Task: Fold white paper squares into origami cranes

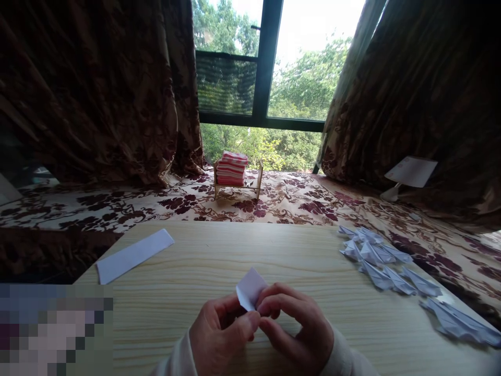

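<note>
My left hand (221, 334) and my right hand (297, 326) meet near the front edge of a light wooden table (188, 271). Both pinch a small folded piece of white paper (250, 287), whose upper corner sticks up between the fingertips. The fingers of both hands are curled closed around the paper's lower part, which is hidden.
A long strip of white paper (133, 256) lies at the table's left. Several folded white paper shapes (391, 266) lie along the right edge. Beyond the table, a small wooden rack holding folded red-striped cloth (233, 169) stands on a floral cover before a window with dark curtains.
</note>
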{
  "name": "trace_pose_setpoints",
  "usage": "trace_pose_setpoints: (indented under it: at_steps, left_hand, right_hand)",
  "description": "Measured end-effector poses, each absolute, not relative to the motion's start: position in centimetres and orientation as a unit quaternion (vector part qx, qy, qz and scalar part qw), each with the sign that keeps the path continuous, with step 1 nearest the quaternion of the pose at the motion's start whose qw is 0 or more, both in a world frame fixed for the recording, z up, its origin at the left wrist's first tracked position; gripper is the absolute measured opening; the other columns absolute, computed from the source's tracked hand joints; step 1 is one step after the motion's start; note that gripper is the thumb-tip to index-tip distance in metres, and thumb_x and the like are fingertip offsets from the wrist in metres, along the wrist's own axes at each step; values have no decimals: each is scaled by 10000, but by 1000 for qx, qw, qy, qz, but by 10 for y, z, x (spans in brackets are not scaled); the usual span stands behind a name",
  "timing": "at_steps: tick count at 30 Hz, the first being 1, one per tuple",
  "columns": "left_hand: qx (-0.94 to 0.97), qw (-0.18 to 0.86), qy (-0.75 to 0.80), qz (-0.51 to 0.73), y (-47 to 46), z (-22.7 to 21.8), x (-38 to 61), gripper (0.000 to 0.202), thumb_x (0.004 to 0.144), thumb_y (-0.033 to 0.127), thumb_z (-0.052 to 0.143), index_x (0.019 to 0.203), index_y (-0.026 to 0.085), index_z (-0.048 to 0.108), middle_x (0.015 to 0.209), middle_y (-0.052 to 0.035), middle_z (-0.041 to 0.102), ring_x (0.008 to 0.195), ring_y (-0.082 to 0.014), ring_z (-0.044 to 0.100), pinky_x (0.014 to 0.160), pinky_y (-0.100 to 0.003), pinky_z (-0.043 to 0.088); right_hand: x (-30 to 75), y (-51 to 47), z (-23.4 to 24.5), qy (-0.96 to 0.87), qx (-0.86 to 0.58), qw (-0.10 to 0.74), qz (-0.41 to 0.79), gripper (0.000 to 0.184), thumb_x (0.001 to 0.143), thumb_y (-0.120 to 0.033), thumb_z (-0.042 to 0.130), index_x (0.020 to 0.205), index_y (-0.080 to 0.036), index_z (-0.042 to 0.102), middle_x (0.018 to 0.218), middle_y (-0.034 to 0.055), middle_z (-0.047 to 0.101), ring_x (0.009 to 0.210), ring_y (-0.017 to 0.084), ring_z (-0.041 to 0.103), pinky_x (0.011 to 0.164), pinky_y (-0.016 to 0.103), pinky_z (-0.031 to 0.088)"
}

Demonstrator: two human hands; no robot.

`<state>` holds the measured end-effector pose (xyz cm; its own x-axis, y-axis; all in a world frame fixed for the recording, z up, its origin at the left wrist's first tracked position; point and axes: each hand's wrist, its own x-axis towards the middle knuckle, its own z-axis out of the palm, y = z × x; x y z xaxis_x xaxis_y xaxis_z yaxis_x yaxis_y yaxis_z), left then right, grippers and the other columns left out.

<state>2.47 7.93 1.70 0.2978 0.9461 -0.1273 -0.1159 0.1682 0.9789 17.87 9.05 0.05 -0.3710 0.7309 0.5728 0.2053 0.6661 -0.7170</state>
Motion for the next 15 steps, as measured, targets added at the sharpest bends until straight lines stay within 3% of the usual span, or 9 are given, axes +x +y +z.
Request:
trace_pose_setpoints:
  at_steps: [5, 15]
  left_hand:
    - [504, 630, 438, 396, 80, 12, 23, 305, 636, 420, 611, 682, 119, 624, 601, -1, 538, 564, -103, 423, 558, -238, 323]
    - [515, 618, 430, 410, 80, 18, 28, 199, 641, 306, 569, 688, 128, 645, 606, 8, 551, 592, -119, 456, 583, -251, 358]
  right_hand:
    - [179, 91, 1, -782, -296, 472, 279, 72, 723, -102, 533, 757, -145, 579, 717, 67, 590, 605, 130, 536, 519, 233, 436]
    - [179, 90, 0, -778, -302, 475, 280, 69, 724, -103, 516, 732, -139, 574, 705, 72, 584, 604, 133, 538, 517, 234, 432]
